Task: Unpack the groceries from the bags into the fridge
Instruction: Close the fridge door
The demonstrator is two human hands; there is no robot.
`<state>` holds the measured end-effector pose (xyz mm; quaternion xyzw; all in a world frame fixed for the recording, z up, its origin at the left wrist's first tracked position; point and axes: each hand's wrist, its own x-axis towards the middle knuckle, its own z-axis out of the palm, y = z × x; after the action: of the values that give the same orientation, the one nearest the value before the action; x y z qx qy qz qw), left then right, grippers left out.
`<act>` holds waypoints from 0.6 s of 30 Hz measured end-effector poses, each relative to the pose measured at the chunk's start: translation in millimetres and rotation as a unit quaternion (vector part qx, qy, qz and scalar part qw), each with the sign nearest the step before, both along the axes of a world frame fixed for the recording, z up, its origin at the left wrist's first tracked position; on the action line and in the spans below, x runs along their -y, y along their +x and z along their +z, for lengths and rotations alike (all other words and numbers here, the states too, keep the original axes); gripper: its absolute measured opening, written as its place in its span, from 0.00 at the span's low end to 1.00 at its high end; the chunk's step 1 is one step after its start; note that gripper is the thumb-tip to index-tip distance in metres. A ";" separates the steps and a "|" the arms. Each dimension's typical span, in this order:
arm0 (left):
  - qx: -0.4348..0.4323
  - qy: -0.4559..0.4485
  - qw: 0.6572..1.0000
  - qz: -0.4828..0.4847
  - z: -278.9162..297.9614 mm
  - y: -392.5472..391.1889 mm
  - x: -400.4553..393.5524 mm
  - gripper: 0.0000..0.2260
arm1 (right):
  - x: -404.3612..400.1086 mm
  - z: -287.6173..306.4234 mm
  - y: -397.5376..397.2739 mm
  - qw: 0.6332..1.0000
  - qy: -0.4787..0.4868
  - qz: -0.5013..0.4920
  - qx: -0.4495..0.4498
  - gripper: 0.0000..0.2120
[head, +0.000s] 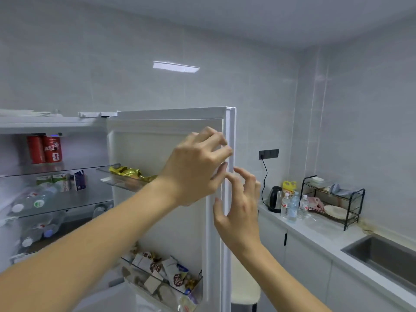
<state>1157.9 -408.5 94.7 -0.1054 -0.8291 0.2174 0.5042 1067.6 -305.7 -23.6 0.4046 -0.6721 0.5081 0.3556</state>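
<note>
Here, tall white fridge (54, 124), its white door (171, 140) swung open: red cans (45, 149), cartons and clear bottles on glass shelves, snack packets (162, 269) in door bins. Left hand (193, 170), fingers loosely curled, touches the door's outer edge; right hand (240, 212), fingers spread, empty, just beside it. Beyond: grey counter (319, 228) with black kettle (275, 199).

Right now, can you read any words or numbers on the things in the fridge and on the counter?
Red cans on the top shelf: white lettering, too blurred to read.
Milk cartons: print too small.
Snack packets in the lower door bin: round logos, unreadable.
Water bottles and yellow bottle on the counter: labels too small.
Nothing reads clearly.
</note>
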 end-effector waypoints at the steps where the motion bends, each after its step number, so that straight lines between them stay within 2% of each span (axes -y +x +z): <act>1: 0.010 -0.025 1.000 0.008 4.5 -17.9 -2.4 0.11 | 1.1 2.0 -9.3 1.000 -0.006 0.005 0.020 0.29; 4: 0.065 -0.079 0.992 0.076 12.9 -64.8 -5.5 0.17 | 6.7 2.1 -40.9 0.992 0.000 0.060 0.110 0.34; 7: 0.118 -0.095 0.973 0.174 20.4 -92.5 -5.5 0.23 | 11.1 -1.2 -62.2 0.967 0.037 0.158 0.195 0.38; 11: 0.138 -0.109 0.937 0.303 21.3 -102.4 -3.8 0.28 | 17.8 -5.2 -67.5 0.953 0.042 0.214 0.210 0.42; 14: 0.112 -0.136 0.943 0.284 19.4 -93.9 0.3 0.25 | 16.1 -7.3 -60.0 0.952 0.006 0.233 0.201 0.41; 18: 0.073 -0.138 0.956 0.249 13.3 -59.7 4.1 0.21 | 11.4 -9.1 -38.3 0.953 -0.021 0.244 0.179 0.33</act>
<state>1098.2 -412.6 108.0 0.0196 -0.8255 0.4402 0.3526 1029.3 -317.1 -32.7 0.4507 -0.5949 0.6575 0.1029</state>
